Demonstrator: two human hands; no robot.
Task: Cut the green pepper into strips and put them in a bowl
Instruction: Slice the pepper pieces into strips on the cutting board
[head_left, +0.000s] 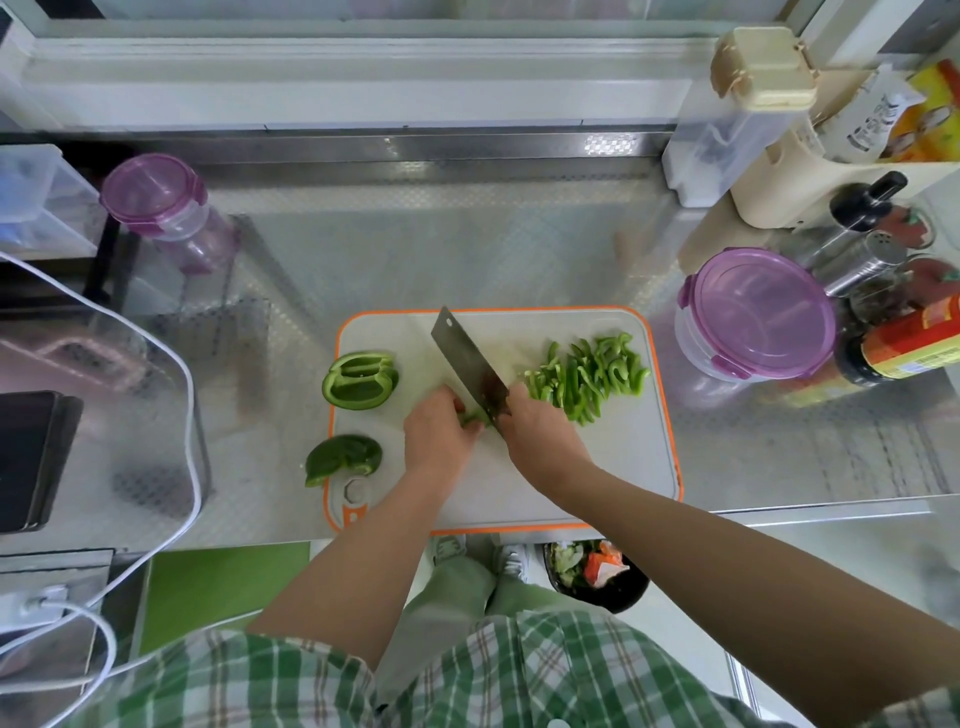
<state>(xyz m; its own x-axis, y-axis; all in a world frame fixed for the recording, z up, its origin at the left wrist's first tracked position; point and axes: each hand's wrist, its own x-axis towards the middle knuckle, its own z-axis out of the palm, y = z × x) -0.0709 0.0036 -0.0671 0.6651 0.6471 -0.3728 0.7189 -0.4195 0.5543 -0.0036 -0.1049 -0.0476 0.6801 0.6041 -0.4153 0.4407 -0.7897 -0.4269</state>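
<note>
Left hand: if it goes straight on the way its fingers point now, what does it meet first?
Probably the blade of the cleaver, just beyond the pepper piece that the left hand holds down; depth is unclear.

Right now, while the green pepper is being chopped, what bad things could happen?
1. The left hand holds the small pepper piece right beside the cleaver that the right hand grips, so the blade might nick a finger.
2. A pepper chunk at the near left corner of the cutting board hangs over the rim and could slide off onto the counter.
</note>
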